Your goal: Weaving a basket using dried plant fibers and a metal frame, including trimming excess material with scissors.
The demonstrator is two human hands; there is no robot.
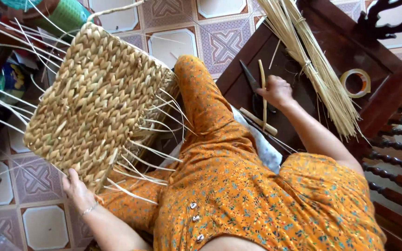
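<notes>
Loose pale reeds splay out from the far-left edge of a woven straw panel, which fills the left of the view. The panel is a flat braided rectangle, tilted, its long axis running from the lower left near the left hand up toward the top centre, where a thin looped strand stands off its upper corner. More unwoven strands fan out from its right and lower edges over the orange-clad knee. The left hand, a thin bracelet at its wrist, grips the panel's lower corner with the fingers curled around the edge.

Under the panel lies a tiled floor of patterned purple-and-white squares. Centre and lower right is the person's orange floral garment with buttons.

Further right, a dark wooden table carries black scissors, the right hand, a tied bundle of straw-coloured reeds lying diagonally from top centre to lower right, and a roll of tape. The right hand is closed around a single pale reed stick, which stands roughly vertical in the view. A carved dark wooden chair back edges the far right.
</notes>
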